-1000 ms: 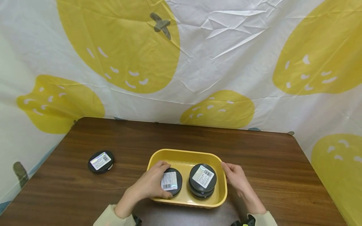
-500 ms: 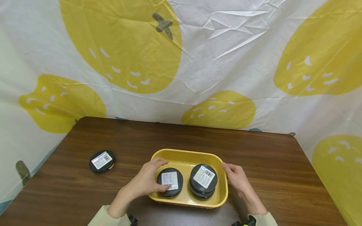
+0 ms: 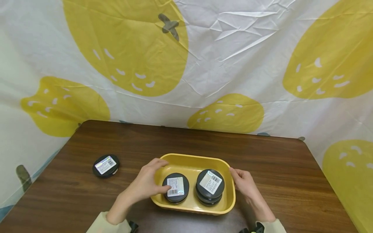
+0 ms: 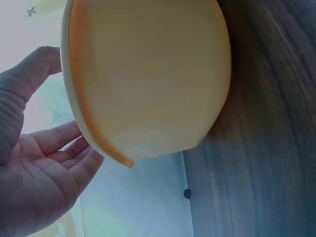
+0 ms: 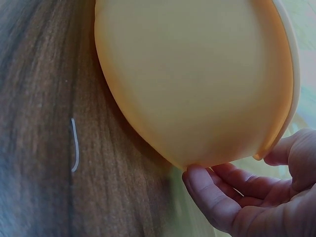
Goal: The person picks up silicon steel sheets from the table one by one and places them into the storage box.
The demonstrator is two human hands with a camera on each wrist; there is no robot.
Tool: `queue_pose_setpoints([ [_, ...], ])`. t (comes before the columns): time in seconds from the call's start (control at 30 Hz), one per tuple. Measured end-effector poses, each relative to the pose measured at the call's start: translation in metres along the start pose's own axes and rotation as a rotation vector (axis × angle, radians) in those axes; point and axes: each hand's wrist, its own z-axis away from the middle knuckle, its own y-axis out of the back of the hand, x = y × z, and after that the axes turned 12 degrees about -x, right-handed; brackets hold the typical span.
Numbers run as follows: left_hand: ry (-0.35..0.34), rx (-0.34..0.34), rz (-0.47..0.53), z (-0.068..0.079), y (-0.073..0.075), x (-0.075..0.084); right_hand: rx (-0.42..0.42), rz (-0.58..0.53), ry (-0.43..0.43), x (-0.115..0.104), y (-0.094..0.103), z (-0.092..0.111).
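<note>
A yellow plastic bin [image 3: 190, 156] sits near the front of the table. In its left half lies a flat round black case [image 3: 179, 191] with a white barcode label, with another case's edge showing just beneath it. A stack of similar black cases [image 3: 209, 191] fills part of the right half. My left hand [image 3: 142, 186] hovers with spread fingers over the bin's left end, thumb overlapping the left case's label. My right hand [image 3: 245, 184] grips the bin's right end; in the right wrist view its thumb is at the rim and its fingertips [image 5: 197, 180] at the outer wall.
One more black case [image 3: 106, 165] with a label lies alone on the brown wooden table [image 3: 256, 152], left of the bin. A white cloth [image 3: 175, 106] printed with yellow lemons hangs behind the table and at its sides.
My left hand has let go of the left black case and drawn back leftward, its fingers spreading. The case stays in the bin. My right hand keeps its hold on the bin's right end.
</note>
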Motion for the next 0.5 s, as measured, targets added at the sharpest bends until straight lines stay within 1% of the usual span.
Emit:
queue_pose_setpoints([
  [0.17, -0.014, 0.038, 0.022, 0.002, 0.004, -0.003, -0.006, 0.004, 0.001, -0.001, 0.001, 0.0],
  [0.3, -0.023, 0.051, 0.038, 0.003, 0.007, -0.007, -0.01, -0.001, -0.001, -0.001, 0.001, 0.001],
  [0.5, -0.028, 0.088, 0.022, 0.007, 0.01, -0.015, -0.006, -0.001, -0.005, -0.001, 0.001, 0.0],
])
